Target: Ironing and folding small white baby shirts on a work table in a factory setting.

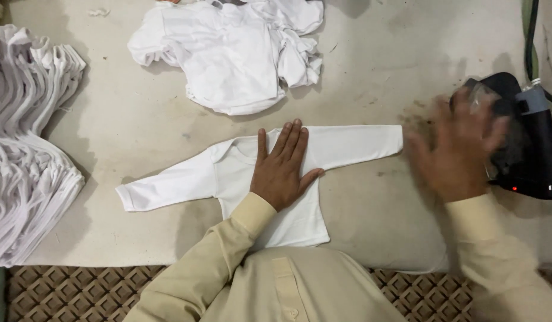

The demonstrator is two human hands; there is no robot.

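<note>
Far left there's a big stack of folded white garments [28,149] sitting at the edge of the padded worktop [138,125], layered pretty neatly. Moving in, a small white long-sleeved baby shirt [228,176] lies spread flat in the middle of the worktop, sleeves out to both sides, neckline pointing away from the person. The left hand [282,167] is open and flat, palm down right on the chest of the shirt, fingers together, pinning it. Behind it, toward the far edge, there's a loose pile of unpressed white garments [234,50], well apart from the spread one. Over on the right, the right hand [458,146] is blurred, fingers spread open, gripping nothing, just beside or maybe touching the black steam iron [529,143] with its hose running off up the edge; can't tell for sure if there's contact. My take: for a clean press you'd want that left palm smoothing outward so no creases get ironed in, and keep those fingers clear of the hot plate's path.
</note>
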